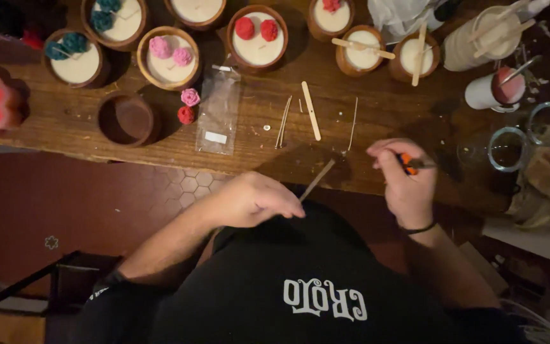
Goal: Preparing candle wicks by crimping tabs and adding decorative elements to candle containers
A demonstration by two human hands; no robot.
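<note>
Thin wooden stick (pixel 317 180) pinched in left hand (pixel 254 199), just over the near edge of the wooden table (pixel 377 108). Small orange-handled tool (pixel 408 164) gripped tight in right hand (pixel 405 185), close beside. Farther off: flat stick (pixel 310 110), clear bag (pixel 218 111), bowl candles with red balls (pixel 256 36).

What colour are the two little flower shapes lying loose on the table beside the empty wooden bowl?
One pink flower and one red flower, seen in the head view.
</note>
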